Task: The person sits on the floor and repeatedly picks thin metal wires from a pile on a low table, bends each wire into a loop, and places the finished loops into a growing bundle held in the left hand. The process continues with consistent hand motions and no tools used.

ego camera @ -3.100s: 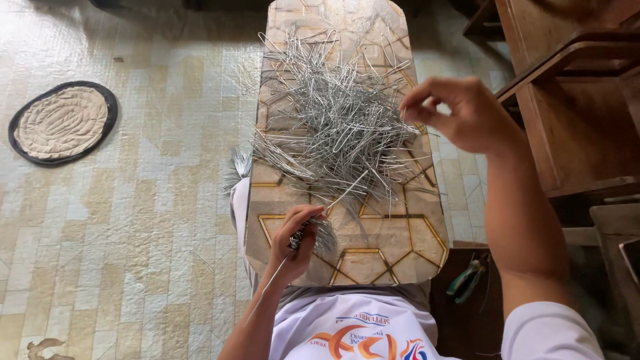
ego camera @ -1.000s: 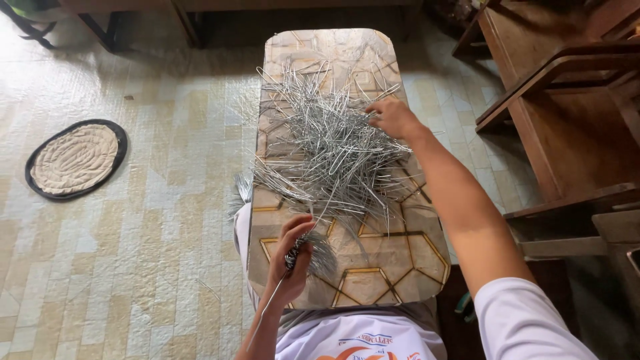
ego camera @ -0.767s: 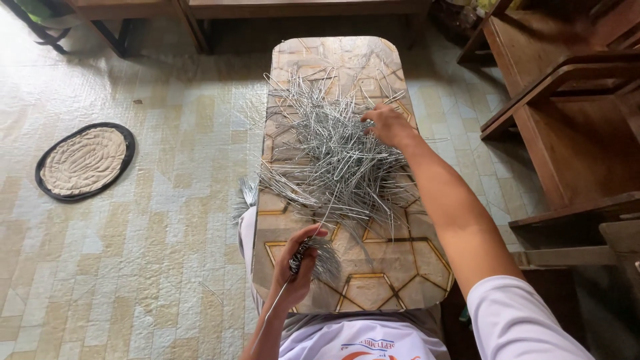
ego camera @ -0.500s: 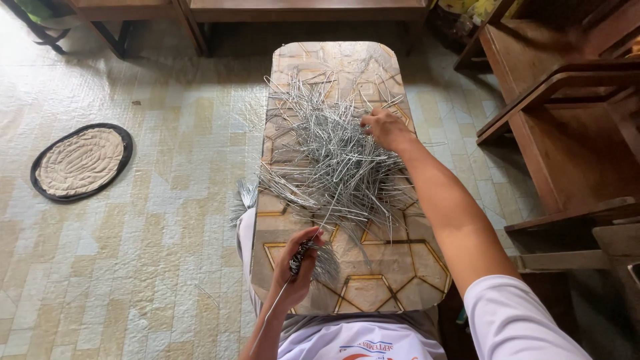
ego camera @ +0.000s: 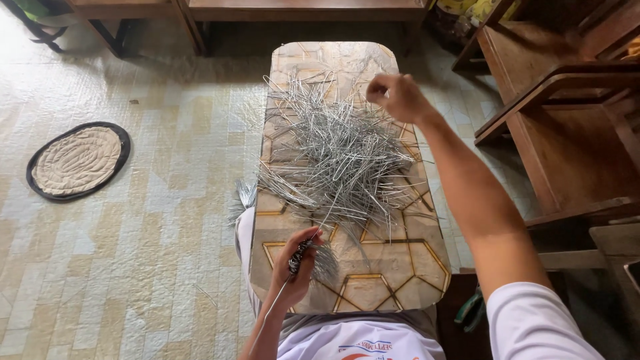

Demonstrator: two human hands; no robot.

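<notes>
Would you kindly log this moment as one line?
left hand: grips wire bundle | right hand: raised over wire pile, fingers pinched | table: patterned

Wire pile (ego camera: 337, 157) on the table (ego camera: 387, 280) — round mat (ego camera: 77, 161) left, wooden chair (ego camera: 567, 127) right.

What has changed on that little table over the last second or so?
The right hand, which lay low on the heap of silver wire pieces, has lifted off it with fingers pinched; whether it took a piece is too small to tell. The left hand still grips its wire bundle at the near end. Table and round mat are unchanged.
</notes>
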